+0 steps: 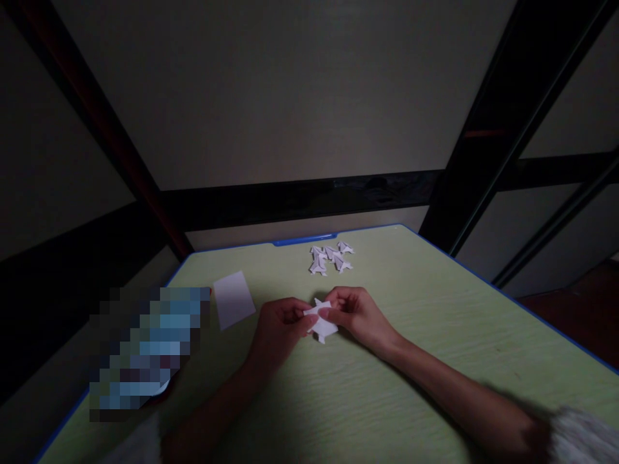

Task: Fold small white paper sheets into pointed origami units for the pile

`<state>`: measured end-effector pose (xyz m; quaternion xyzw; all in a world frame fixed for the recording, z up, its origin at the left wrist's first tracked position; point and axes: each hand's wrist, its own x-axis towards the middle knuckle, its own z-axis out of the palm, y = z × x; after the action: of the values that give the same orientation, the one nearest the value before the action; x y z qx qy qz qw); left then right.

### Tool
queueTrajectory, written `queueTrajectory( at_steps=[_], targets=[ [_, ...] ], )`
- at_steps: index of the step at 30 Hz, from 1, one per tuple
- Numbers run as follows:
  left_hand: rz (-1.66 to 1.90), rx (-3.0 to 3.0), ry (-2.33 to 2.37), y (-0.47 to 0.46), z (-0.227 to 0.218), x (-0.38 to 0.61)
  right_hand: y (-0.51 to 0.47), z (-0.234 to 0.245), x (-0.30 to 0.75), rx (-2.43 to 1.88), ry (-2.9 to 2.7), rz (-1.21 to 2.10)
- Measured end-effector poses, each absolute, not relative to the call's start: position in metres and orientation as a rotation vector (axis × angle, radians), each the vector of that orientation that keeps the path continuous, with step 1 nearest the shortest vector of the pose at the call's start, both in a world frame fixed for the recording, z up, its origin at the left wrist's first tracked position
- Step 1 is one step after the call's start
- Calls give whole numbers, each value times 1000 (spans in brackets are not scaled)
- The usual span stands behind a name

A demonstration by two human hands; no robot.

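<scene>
Between my two hands is a small piece of folded white paper (325, 327) with pointed flaps sticking out above and below. My left hand (280, 325) pinches its left side, thumb on top. From the right, my right hand (355, 316) grips the upper right part, its thumb pressed on the paper near the left thumb. The fingers beneath the paper are partly hidden. Beyond my hands lies a group of several small folded paper figures (318, 263), white with pointed ends, close together on the table.
The light green table (411, 283) has a blue rim and a blue strip (304, 240) at its far edge. A flat white paper sheet (234, 299) lies left of my hands. Farther left is a pixelated bluish object (159, 348). Pale panels (300, 96) with dark frames stand behind the table.
</scene>
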<state>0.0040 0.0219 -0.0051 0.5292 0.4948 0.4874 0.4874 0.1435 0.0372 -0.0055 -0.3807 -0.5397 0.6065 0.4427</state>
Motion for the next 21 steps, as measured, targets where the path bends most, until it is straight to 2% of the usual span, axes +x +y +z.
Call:
queueTrajectory(
  at_steps=[7,21],
  targets=[
    [1325,1264,1238,18,1,7,36,-6,144,-920,-1259,1523],
    [1429,1967,1212,13,4,2,36,-7,145,-874,-1212,1571]
  ],
)
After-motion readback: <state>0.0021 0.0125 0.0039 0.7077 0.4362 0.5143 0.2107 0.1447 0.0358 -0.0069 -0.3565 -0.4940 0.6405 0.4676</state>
